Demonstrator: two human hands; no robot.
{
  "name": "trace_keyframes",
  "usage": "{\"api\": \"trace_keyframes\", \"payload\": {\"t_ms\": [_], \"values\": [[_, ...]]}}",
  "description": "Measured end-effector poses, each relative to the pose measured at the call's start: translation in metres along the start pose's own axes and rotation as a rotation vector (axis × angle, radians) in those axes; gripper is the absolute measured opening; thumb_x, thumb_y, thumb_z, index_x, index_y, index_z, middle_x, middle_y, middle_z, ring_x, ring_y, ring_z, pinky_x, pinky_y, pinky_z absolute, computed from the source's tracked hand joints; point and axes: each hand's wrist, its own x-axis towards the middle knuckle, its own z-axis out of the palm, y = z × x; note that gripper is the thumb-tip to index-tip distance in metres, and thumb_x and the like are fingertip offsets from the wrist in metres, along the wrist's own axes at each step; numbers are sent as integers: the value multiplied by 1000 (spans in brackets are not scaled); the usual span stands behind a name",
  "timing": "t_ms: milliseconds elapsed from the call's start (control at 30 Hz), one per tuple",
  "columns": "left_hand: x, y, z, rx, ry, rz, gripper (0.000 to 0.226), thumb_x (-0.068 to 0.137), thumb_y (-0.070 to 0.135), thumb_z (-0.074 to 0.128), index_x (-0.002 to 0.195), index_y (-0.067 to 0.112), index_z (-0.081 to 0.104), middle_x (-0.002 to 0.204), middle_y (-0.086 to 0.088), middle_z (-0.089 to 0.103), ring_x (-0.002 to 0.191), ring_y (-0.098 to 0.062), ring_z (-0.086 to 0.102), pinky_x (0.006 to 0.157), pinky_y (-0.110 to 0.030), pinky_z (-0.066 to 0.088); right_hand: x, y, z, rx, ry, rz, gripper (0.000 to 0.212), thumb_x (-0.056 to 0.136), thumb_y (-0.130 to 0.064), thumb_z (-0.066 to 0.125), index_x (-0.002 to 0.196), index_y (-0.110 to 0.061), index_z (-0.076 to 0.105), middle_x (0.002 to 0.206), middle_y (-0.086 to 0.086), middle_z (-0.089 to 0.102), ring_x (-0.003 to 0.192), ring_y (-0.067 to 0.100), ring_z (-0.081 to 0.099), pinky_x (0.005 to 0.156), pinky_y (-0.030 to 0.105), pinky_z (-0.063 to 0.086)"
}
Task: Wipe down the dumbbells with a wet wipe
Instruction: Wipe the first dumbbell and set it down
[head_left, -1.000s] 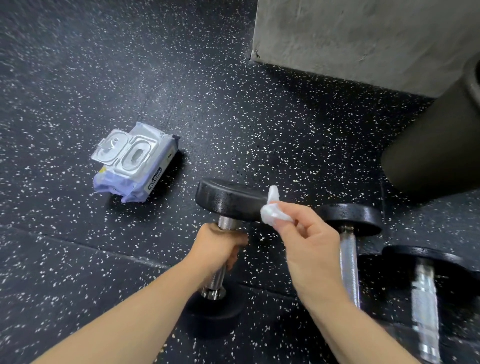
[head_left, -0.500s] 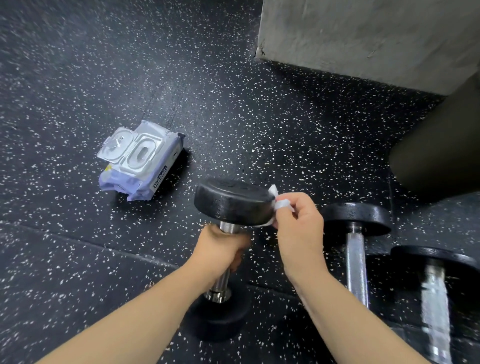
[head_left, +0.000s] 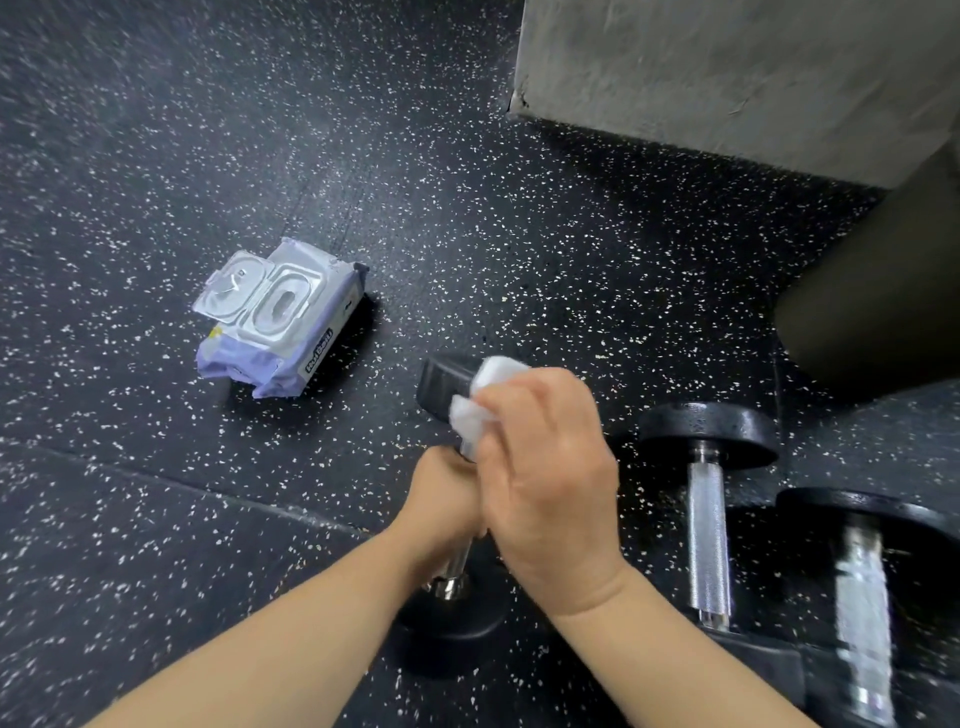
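Observation:
A black dumbbell (head_left: 441, 387) with a chrome handle stands tilted on its lower head on the speckled floor. My left hand (head_left: 441, 499) grips its handle just under the upper head. My right hand (head_left: 545, 457) holds a crumpled white wet wipe (head_left: 480, 400) against the upper head's near side, covering most of that head. Two more dumbbells lie to the right: one (head_left: 709, 499) close by, another (head_left: 857, 582) near the frame's right edge.
A purple wet wipe pack (head_left: 280, 322) with its clear lid flipped open lies on the floor to the left. A grey concrete block (head_left: 727, 67) stands at the back right, and a dark rounded object (head_left: 883, 296) sits at the right.
My right hand has moved left with the wipe, from the upper head's right edge across its near face, now overlapping my left hand. The left hand's grip on the handle is unchanged.

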Motion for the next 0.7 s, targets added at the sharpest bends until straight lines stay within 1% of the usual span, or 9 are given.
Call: {"api": "trace_keyframes", "payload": {"t_ms": [67, 133, 200, 300, 400, 500, 533, 600, 700], "values": [[2, 2, 2, -105, 6, -124, 26, 70, 10, 62, 47, 8, 51, 41, -6, 43, 38, -15, 35, 42, -23, 31, -4, 12, -9, 129, 81, 86, 14, 92, -12, 53, 87, -4, 63, 87, 6, 53, 77, 19, 50, 69, 22, 43], [5, 2, 4, -149, -24, -174, 18, 65, 15, 65, 53, 10, 51, 42, -6, 40, 36, -16, 33, 46, -27, 29, -6, 22, -11, 300, 66, 262, 13, 93, -14, 48, 88, -11, 59, 88, 3, 52, 76, 17, 53, 67, 20, 45], [6, 1, 3, -142, -27, -195, 19, 72, 10, 67, 62, 8, 51, 44, -6, 39, 35, -15, 32, 45, -26, 28, -1, 27, -10, 419, 26, 502, 13, 95, -13, 49, 85, -19, 55, 85, 4, 56, 72, 14, 58, 63, 21, 46], [6, -3, 1, -146, -17, -183, 23, 77, 4, 64, 61, 10, 48, 47, -7, 37, 37, -15, 31, 46, -24, 27, 7, 31, -12, 533, -21, 805, 16, 94, -5, 49, 85, -17, 56, 78, -4, 55, 60, -3, 47, 55, 8, 38], [5, -6, 0, -135, -10, -169, 26, 76, 4, 62, 58, 10, 46, 47, -8, 37, 39, -15, 31, 45, -24, 27, 0, 22, -22, 628, -28, 865, 13, 94, -8, 53, 97, -16, 63, 86, -9, 62, 62, -10, 53, 57, 2, 39], [8, -7, 1, -140, 7, -160, 31, 76, 5, 63, 53, 12, 44, 46, -8, 36, 38, -15, 30, 43, -23, 27, -19, 15, -22, 659, -67, 838, 29, 96, -16, 57, 121, -31, 61, 100, -28, 67, 88, -21, 57, 76, 0, 42], [7, -6, 1, -137, -5, -151, 30, 74, 8, 66, 53, 12, 45, 46, -9, 36, 38, -15, 31, 43, -23, 28, -21, 13, -19, 728, -49, 902, 31, 97, -15, 56, 123, -30, 62, 101, -29, 69, 93, -18, 60, 82, 5, 46], [4, -6, 1, -114, -31, -120, 29, 63, 16, 68, 48, 15, 43, 46, -10, 37, 42, -17, 32, 45, -25, 29, -18, 21, -14, 934, -25, 1122, 29, 98, -8, 52, 122, -15, 67, 110, -12, 73, 102, 1, 67, 91, 23, 53], [3, -10, 3, -125, -97, -94, 26, 57, 17, 62, 47, 18, 38, 51, -9, 34, 50, -19, 31, 49, -30, 26, -1, 42, -15, 1115, -97, 1353, 27, 94, 4, 45, 102, -1, 70, 102, 6, 74, 95, 17, 68, 80, 27, 59]]}}
